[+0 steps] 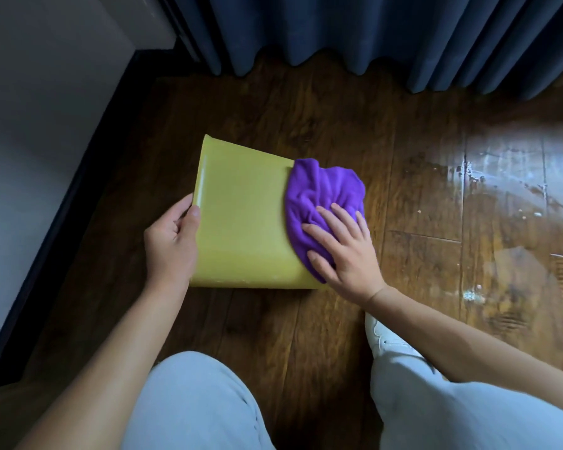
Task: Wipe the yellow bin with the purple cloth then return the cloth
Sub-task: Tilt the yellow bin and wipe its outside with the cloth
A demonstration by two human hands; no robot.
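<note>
Fingers (335,222) of the right hand (345,251) are lying spread flat, pressing the purple cloth (322,196) onto the right end of the yellow bin (241,222). Left hand (173,241) is gripping the bin's left edge, thumb on top, fingers curled under. Bin is lying on its side on the wooden floor (338,118), between both hands. Cloth is bunching ahead of the right fingers, overhanging the bin's end. Blue curtain (371,34) is hanging well beyond.
</note>
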